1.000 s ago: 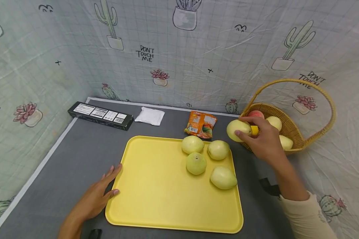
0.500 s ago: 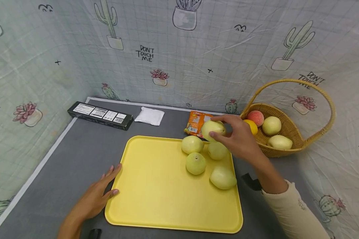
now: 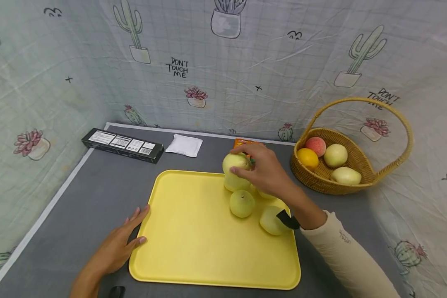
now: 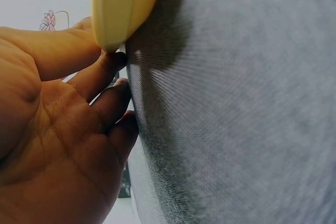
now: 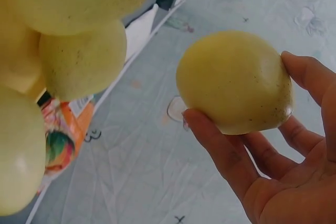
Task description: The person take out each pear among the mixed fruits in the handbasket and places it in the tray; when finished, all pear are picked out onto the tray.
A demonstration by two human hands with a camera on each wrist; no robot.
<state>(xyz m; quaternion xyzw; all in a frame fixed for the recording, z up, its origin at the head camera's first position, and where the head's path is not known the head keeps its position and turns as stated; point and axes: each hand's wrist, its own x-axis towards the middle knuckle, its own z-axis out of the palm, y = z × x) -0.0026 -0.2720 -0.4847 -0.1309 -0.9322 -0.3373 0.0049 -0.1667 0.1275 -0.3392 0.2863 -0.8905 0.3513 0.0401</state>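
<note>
My right hand (image 3: 263, 166) pinches a pale yellow-green pear (image 3: 231, 162) between thumb and fingertips, above the far side of the yellow tray (image 3: 193, 236). In the right wrist view, brown specks mark the held pear (image 5: 233, 82). Below it in the head view, a similar pear (image 3: 234, 183) is partly covered. A rounder green one (image 3: 242, 203) lies in front, and another pear (image 3: 271, 221) is near the tray's right edge, partly behind the wrist strap. My left hand (image 3: 115, 247) rests at the tray's left edge, fingers extended, its thumb against the rim in the left wrist view.
A wicker basket (image 3: 314, 182) with a tall handle stands at the right, holding a peach (image 3: 316, 146), an orange (image 3: 307, 159) and pale fruits. Along the back lie a black box (image 3: 123, 145), a white packet (image 3: 184, 145) and an orange snack bag (image 3: 242, 142), mostly hidden.
My right hand has carried the pear leftward from the basket, past the snack bag, to above the pears at the tray's far side. My left hand stays at the tray's edge.
</note>
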